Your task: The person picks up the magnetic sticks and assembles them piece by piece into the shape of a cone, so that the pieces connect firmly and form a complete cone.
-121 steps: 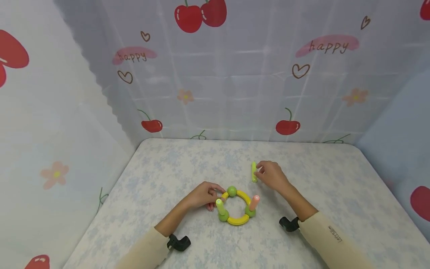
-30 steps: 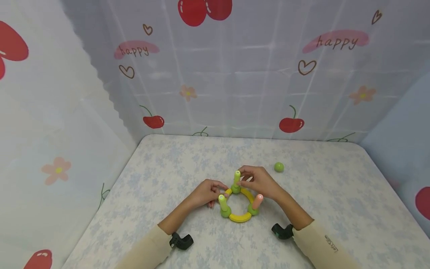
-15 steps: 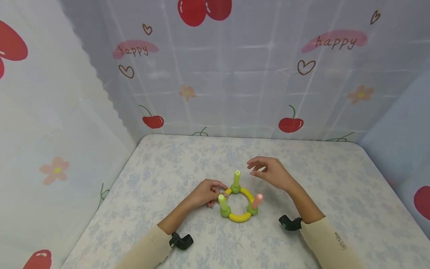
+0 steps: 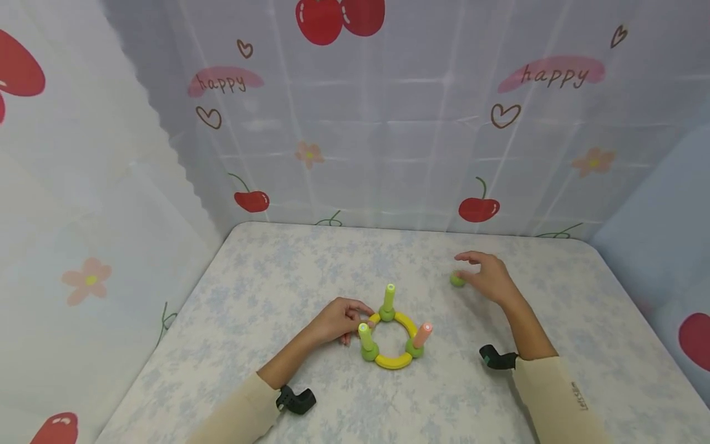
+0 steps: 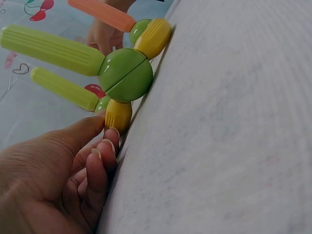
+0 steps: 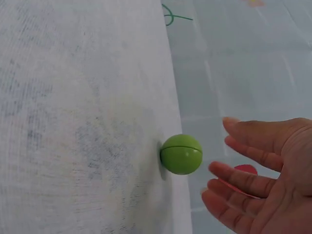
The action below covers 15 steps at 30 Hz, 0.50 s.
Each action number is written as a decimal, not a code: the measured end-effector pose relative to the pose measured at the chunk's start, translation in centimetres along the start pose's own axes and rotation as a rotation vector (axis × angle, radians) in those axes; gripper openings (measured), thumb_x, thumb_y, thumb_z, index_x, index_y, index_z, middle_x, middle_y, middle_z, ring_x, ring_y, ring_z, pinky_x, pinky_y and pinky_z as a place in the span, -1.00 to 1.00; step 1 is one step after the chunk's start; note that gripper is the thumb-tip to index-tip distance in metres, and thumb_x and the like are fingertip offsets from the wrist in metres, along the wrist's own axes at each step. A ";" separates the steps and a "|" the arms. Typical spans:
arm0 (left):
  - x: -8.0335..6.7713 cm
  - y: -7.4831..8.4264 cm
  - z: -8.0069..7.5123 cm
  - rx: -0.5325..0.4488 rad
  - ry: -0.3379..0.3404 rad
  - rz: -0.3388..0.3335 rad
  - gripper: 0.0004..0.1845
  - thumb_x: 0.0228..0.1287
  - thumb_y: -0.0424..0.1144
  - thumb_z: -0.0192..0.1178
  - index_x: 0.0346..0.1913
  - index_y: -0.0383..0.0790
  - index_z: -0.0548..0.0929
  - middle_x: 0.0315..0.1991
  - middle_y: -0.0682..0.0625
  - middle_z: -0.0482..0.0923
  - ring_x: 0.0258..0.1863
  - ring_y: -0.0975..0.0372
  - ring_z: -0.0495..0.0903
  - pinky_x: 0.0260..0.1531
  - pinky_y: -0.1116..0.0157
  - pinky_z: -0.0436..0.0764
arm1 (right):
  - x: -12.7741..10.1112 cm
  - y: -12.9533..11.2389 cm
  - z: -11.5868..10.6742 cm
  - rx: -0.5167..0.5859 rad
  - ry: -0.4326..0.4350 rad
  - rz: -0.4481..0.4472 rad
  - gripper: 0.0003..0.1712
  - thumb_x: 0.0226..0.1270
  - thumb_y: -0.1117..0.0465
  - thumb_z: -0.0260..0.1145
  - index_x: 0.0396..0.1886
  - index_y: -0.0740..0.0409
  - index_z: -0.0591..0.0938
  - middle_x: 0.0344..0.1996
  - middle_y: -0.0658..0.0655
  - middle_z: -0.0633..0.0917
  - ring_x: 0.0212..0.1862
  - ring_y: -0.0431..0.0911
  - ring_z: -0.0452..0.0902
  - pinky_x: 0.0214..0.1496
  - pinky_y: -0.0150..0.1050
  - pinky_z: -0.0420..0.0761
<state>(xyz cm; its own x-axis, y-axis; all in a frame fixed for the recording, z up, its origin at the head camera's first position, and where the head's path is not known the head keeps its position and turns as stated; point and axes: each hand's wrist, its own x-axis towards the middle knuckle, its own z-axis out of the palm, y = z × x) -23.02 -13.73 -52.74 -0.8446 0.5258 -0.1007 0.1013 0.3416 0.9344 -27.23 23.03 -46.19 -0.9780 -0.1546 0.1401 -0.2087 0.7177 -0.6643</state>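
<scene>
A ring of yellow curved rods (image 4: pixel 394 362) joined by green balls lies on the table. Two light-green sticks (image 4: pixel 389 298) and one orange stick (image 4: pixel 423 335) rise from the balls. My left hand (image 4: pixel 336 320) pinches a yellow curved rod (image 5: pixel 118 116) at the ring's left side, between thumb and fingers. Further back on the right, my right hand (image 4: pixel 489 277) hovers with spread fingers beside a loose green ball (image 6: pixel 181 154). In the right wrist view a gap shows between the fingers and the ball, which has a groove round it.
The table (image 4: pixel 299 265) has a pale cloth with blue flowers. A curtain (image 4: pixel 383 142) printed with cherries hangs behind its far edge, and another stands at the left. Each wrist carries a black camera (image 4: pixel 296 401).
My right hand set a light-green stick upright on the ring's back ball, let it go and moved right to the loose ball. The left hand keeps its hold on the ring.
</scene>
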 end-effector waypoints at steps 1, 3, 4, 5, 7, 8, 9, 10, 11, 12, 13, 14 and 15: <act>0.0 0.0 0.0 0.002 0.001 -0.001 -0.73 0.36 -0.13 0.38 0.06 -0.10 0.74 -0.59 -0.07 0.64 -0.82 0.24 0.47 -0.78 0.35 0.48 | 0.0 0.3 0.1 -0.008 -0.018 0.013 -0.54 0.39 0.27 0.38 0.23 0.35 0.60 0.18 0.42 0.60 0.22 0.34 0.46 0.10 0.24 0.56; -0.1 0.0 0.0 0.008 0.002 -0.006 -0.72 0.36 -0.14 0.37 0.07 -0.11 0.74 -0.60 -0.06 0.63 -0.82 0.24 0.46 -0.79 0.35 0.48 | 0.1 0.8 0.3 -0.013 -0.048 0.041 -0.53 0.38 0.26 0.37 0.22 0.38 0.59 0.14 0.44 0.61 0.18 0.32 0.49 0.08 0.21 0.56; -0.2 0.0 0.0 0.010 0.003 -0.009 -0.72 0.36 -0.14 0.37 0.07 -0.12 0.73 -0.60 -0.06 0.63 -0.82 0.24 0.46 -0.79 0.35 0.48 | 0.2 0.9 0.5 -0.011 -0.061 0.052 -0.53 0.38 0.26 0.38 0.21 0.40 0.59 0.12 0.44 0.62 0.15 0.32 0.51 0.05 0.19 0.58; -0.2 0.0 0.0 0.016 0.002 -0.011 -0.71 0.37 -0.14 0.37 0.08 -0.12 0.73 -0.60 -0.06 0.63 -0.82 0.25 0.46 -0.79 0.35 0.48 | 0.2 1.1 0.7 -0.006 -0.072 0.057 -0.53 0.37 0.26 0.38 0.19 0.41 0.59 0.09 0.44 0.63 0.12 0.31 0.53 0.02 0.16 0.61; -0.2 -0.1 0.0 0.021 0.003 -0.013 -0.71 0.36 -0.15 0.38 0.08 -0.13 0.73 -0.60 -0.06 0.64 -0.82 0.25 0.46 -0.79 0.36 0.48 | 0.3 1.5 0.9 -0.002 -0.081 0.061 -0.55 0.34 0.28 0.41 0.16 0.41 0.61 0.05 0.44 0.65 0.06 0.29 0.58 -0.03 0.11 0.64; -0.2 -0.1 0.1 0.023 0.005 -0.012 -0.71 0.36 -0.15 0.38 0.09 -0.13 0.73 -0.59 -0.05 0.64 -0.82 0.25 0.46 -0.78 0.36 0.48 | 0.3 1.6 1.0 -0.004 -0.080 0.060 -0.58 0.33 0.29 0.41 0.13 0.40 0.63 0.02 0.42 0.66 0.03 0.28 0.60 -0.05 0.08 0.65; -0.2 -0.1 0.1 0.025 0.007 -0.009 -0.71 0.36 -0.15 0.38 0.08 -0.13 0.73 -0.59 -0.05 0.64 -0.82 0.25 0.46 -0.78 0.35 0.48 | 0.3 1.7 1.1 -0.004 -0.081 0.056 -0.60 0.33 0.30 0.41 0.11 0.39 0.64 0.01 0.42 0.67 0.02 0.28 0.61 -0.07 0.07 0.66; -0.1 -0.1 0.1 0.027 0.006 -0.006 -0.71 0.36 -0.14 0.38 0.08 -0.12 0.73 -0.59 -0.05 0.65 -0.82 0.25 0.46 -0.78 0.35 0.49 | 0.3 1.7 1.2 -0.007 -0.080 0.052 -0.62 0.32 0.31 0.42 0.09 0.38 0.66 0.00 0.41 0.68 0.01 0.28 0.62 -0.08 0.07 0.66; -0.1 -0.1 0.1 0.028 0.004 -0.004 -0.70 0.36 -0.14 0.38 0.08 -0.12 0.73 -0.58 -0.04 0.65 -0.81 0.25 0.47 -0.77 0.35 0.49 | 0.3 1.8 1.2 -0.009 -0.081 0.048 -0.64 0.32 0.31 0.42 0.08 0.37 0.67 -0.01 0.41 0.68 0.00 0.28 0.62 -0.09 0.06 0.66; -0.1 -0.1 0.1 0.025 0.003 -0.004 -0.70 0.35 -0.13 0.38 0.08 -0.12 0.73 -0.58 -0.05 0.65 -0.81 0.25 0.47 -0.77 0.35 0.49 | 0.3 1.8 1.2 -0.009 -0.079 0.050 -0.65 0.32 0.32 0.41 0.07 0.35 0.68 -0.02 0.40 0.68 0.00 0.27 0.62 -0.09 0.06 0.66; -0.1 0.0 0.1 0.022 0.002 -0.004 -0.70 0.35 -0.12 0.38 0.08 -0.11 0.73 -0.58 -0.05 0.65 -0.81 0.25 0.47 -0.77 0.35 0.49 | 0.3 1.8 1.2 -0.011 -0.082 0.047 -0.66 0.33 0.31 0.41 0.07 0.34 0.69 -0.02 0.40 0.68 0.00 0.27 0.62 -0.10 0.06 0.66; 0.0 0.0 0.1 0.018 0.002 -0.005 -0.70 0.35 -0.12 0.39 0.08 -0.11 0.74 -0.58 -0.05 0.65 -0.81 0.24 0.47 -0.77 0.35 0.49 | 0.3 1.7 1.3 -0.011 -0.083 0.047 -0.67 0.33 0.31 0.41 0.06 0.34 0.70 -0.02 0.40 0.68 0.00 0.28 0.62 -0.11 0.06 0.66; 0.0 0.0 0.1 0.016 0.001 -0.006 -0.70 0.35 -0.12 0.39 0.08 -0.11 0.74 -0.58 -0.06 0.65 -0.81 0.24 0.47 -0.77 0.35 0.49 | 0.2 1.7 1.3 -0.013 -0.087 0.046 -0.67 0.33 0.30 0.41 0.06 0.33 0.70 -0.02 0.40 0.68 0.00 0.27 0.61 -0.12 0.05 0.66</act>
<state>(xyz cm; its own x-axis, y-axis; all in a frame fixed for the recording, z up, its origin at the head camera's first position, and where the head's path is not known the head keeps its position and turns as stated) -22.95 -13.70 -52.73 -0.8460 0.5226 -0.1062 0.1043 0.3575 0.9281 -27.82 23.31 -48.22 -0.9827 -0.1799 0.0449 -0.1645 0.7340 -0.6589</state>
